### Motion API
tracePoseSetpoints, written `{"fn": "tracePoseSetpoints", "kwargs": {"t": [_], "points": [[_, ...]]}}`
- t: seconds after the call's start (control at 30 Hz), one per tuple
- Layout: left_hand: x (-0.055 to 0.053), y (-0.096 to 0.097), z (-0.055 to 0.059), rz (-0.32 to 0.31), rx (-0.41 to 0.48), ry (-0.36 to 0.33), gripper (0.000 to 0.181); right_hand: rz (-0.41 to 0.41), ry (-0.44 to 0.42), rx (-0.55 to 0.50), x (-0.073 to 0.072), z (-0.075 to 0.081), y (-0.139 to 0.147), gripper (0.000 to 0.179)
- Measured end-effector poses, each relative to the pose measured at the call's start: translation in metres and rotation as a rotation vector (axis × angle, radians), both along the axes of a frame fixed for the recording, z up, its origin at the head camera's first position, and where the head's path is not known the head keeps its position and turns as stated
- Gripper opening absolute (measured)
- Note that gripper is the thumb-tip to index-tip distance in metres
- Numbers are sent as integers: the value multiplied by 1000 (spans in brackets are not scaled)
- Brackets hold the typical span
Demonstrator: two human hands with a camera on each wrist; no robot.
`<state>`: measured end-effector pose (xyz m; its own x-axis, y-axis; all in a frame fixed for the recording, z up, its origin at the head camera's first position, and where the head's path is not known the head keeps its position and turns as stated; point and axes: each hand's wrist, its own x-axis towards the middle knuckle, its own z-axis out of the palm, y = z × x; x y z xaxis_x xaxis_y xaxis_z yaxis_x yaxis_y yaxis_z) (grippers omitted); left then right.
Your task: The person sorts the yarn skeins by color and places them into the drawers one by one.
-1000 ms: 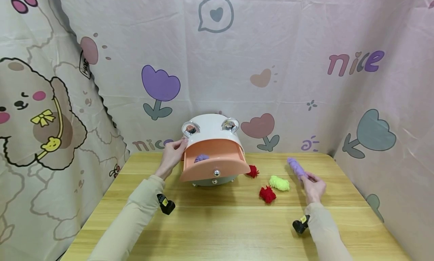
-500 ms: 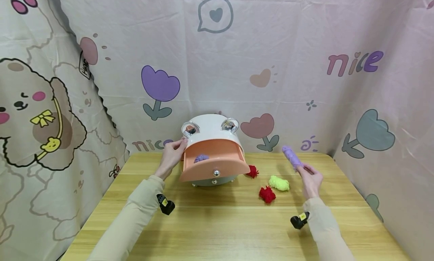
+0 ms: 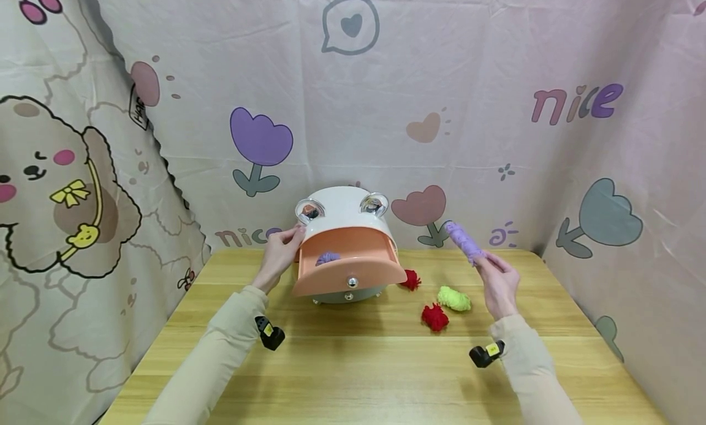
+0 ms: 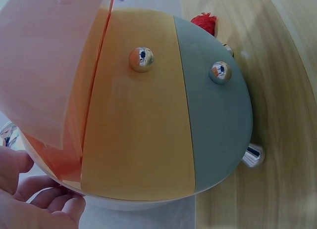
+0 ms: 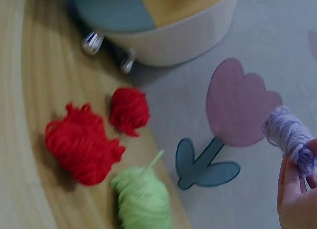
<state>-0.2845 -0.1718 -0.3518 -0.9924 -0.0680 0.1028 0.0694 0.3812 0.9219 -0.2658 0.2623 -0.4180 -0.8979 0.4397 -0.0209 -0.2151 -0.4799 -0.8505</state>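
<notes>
My right hand [image 3: 499, 287] pinches the lower end of a purple yarn skein [image 3: 462, 241], held up above the table and tilted to the upper left. The right wrist view shows the wound strands of this skein [image 5: 290, 135] between thumb and fingers. At the left side of a frog-shaped drawer box [image 3: 342, 205], my left hand [image 3: 281, 253] grips the edge, thumb and curled fingers at the rim in the left wrist view. The box's peach top drawer [image 3: 350, 276] is pulled out. Inside it lies another purple yarn bundle [image 3: 328, 257], partly hidden by the drawer front.
On the wooden table [image 3: 386, 376], right of the box, lie a red yarn bundle [image 3: 435, 317], a second red one [image 3: 410, 279] close by the drawer, and a yellow-green skein [image 3: 455, 298]. A printed cloth [image 3: 353, 94] hangs behind the table.
My right hand has lifted the purple yarn skein off the table and carried it up and to the left. The left hand and the drawer box have stayed in place.
</notes>
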Motion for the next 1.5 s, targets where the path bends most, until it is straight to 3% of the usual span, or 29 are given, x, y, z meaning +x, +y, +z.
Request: {"fn": "tracePoseSetpoints", "kwargs": {"t": [0.57,1.13,1.5], "points": [[0,0,0,-7,18,2,50,202,91,-147,16,44,-23,24],[-1,1,0,-5,16,-7,51,315,206,-67,32,75,-53,27],[0,1,0,-6,10,-2,50,373,229,37,34,79,-76,30]]}}
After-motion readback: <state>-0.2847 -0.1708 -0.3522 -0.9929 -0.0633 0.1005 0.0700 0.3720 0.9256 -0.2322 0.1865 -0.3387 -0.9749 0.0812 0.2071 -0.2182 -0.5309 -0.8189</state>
